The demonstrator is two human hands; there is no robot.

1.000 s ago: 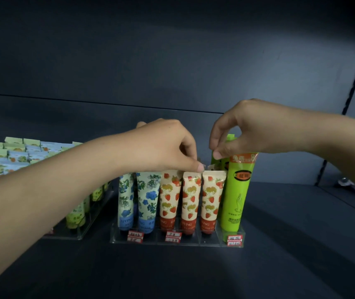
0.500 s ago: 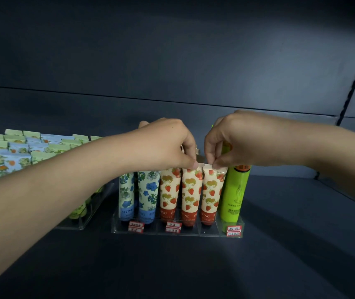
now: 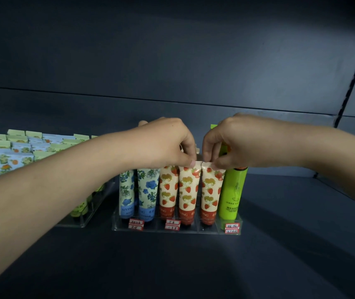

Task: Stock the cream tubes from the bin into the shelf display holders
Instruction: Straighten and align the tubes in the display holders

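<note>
A clear acrylic holder (image 3: 176, 230) on the dark shelf carries upright cream tubes, caps down. From left stand two blue-flower tubes (image 3: 146, 190), three strawberry tubes and a tall green tube (image 3: 232, 195). My left hand (image 3: 165, 143) pinches the top seam of the middle strawberry tube (image 3: 188, 190). My right hand (image 3: 234, 141) pinches the top seam of the right strawberry tube (image 3: 211, 190), beside the green tube. The leftmost strawberry tube (image 3: 168, 190) stands under my left hand. The bin is not in view.
A second clear holder (image 3: 81, 221) at the left carries several rows of green, blue and orange-flower tubes (image 3: 6, 160). Red price tags (image 3: 136, 224) hang on the middle holder's front. Dark shelf (image 3: 193, 266) spreads in front and to the right; a back panel rises behind.
My right hand has left the top of the green tube and come down left onto the right strawberry tube's seam. My left hand stays on the strawberry tubes' tops.
</note>
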